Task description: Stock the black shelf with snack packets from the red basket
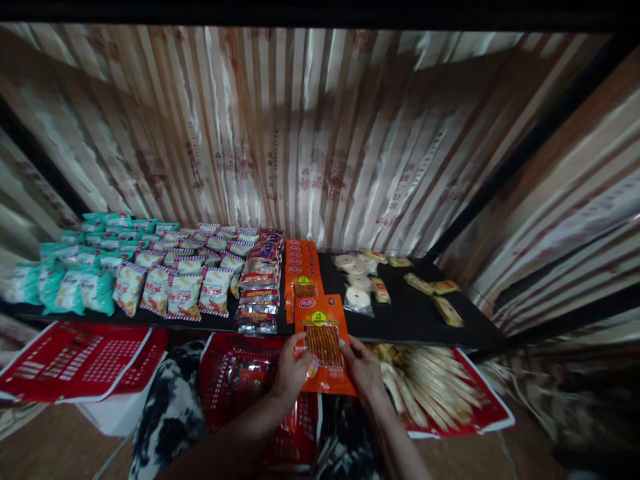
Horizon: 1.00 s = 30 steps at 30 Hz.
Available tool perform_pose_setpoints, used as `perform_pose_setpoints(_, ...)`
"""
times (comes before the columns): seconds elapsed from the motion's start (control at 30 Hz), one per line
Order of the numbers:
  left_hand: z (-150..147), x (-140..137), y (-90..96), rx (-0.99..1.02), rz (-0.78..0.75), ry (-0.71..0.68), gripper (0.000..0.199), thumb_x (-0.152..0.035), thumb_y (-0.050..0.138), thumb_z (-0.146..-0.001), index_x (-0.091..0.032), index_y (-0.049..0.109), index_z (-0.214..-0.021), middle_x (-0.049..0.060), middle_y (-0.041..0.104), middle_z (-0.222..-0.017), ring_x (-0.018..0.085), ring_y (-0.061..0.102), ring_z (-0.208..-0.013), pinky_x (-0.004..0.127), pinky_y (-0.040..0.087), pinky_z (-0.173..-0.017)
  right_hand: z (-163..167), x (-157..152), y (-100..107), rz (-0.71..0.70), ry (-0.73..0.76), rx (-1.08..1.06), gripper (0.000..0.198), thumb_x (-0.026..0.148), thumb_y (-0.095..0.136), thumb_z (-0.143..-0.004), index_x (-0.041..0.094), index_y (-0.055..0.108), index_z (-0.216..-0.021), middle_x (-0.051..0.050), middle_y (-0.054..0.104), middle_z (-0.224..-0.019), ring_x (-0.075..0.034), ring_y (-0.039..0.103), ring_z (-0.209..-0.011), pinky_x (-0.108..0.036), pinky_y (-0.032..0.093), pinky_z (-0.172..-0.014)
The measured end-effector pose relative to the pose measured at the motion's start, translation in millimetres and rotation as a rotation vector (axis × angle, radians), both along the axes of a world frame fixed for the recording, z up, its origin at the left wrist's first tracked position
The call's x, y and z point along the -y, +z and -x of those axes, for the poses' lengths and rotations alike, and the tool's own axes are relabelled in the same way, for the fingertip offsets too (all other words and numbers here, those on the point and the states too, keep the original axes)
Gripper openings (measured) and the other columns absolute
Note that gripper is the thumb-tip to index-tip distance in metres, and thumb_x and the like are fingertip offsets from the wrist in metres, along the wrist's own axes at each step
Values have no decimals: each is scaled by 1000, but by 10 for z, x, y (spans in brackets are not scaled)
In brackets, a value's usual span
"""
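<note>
Between both hands is an orange snack packet with a clear window showing brown sticks. My left hand grips its left edge, thumb on the front. On the right edge, my right hand holds it the same way. The packet is tilted up in front of the shelf edge, facing me. Just behind it, a row of similar orange packets lies overlapped on the black shelf. To the left of that row are silver-and-red packets.
Teal bags and striped white snack bags fill the shelf's left. Round white packs and small yellow packs lie right. Below stand red baskets, one holding long pale packets. Dark posts frame the sides.
</note>
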State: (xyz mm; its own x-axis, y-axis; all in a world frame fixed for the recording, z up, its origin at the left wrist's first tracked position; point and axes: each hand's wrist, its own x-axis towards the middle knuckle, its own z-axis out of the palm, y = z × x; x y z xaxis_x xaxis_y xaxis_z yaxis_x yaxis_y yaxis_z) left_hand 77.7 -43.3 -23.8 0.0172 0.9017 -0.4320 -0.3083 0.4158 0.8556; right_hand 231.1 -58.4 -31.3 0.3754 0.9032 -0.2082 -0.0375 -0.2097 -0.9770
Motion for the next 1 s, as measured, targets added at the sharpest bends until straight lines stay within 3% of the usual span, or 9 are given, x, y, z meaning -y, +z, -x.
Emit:
perform_pose_setpoints(0.27,-34,-135,36,44,-107,93,27,-14,63,-64,-15,63,-91,8,67,-98,20,63,-90,27,50,-77,-60,-615,-86,-25,8,71,52,52,60,-63,12,67,-96,-8,72,-80,-23,66,-72,-34,52,-68)
perform_pose_setpoints(0.43,-31,-232,-19,37,-33,119,32,-19,63,-66,-13,62,-98,10,68,-101,18,65,-81,26,51,-69,17,-876,-43,36,57,389,45,48,48,-74,15,66,-99,-5,71,-80,-21,64,-73,-30,49,-67)
perform_pose_setpoints(0.53,-22,-263,-30,32,-19,112,43,-21,62,-67,-12,59,-109,9,69,-96,17,65,-76,26,50,-69,34,-946,24,127,44,634,43,42,46,-77,18,62,-109,-4,69,-82,-20,64,-74,-29,47,-69)
perform_pose_setpoints(0.67,-21,-281,-24,2,4,122,53,-23,62,-67,-13,54,-118,9,69,-97,16,65,-71,27,50,-70,36,-960,44,162,59,788,48,34,44,-80,16,51,-124,-6,68,-89,-19,63,-79,-28,46,-71)
perform_pose_setpoints(0.83,-53,-298,-45,-109,-46,146,47,-21,66,-64,-11,60,-110,10,65,-107,15,63,-69,26,49,-70,48,-952,-30,68,105,957,41,30,38,-86,14,57,-119,-11,63,-104,-19,60,-91,-27,44,-79)
perform_pose_setpoints(1.0,-82,-334,-64,-193,-69,106,38,-19,62,-69,-17,61,-107,8,62,-111,12,61,-67,25,50,-72,55,-997,-21,125,107,1023,39,33,37,-89,18,61,-116,-9,61,-100,-18,60,-88,-25,43,-75)
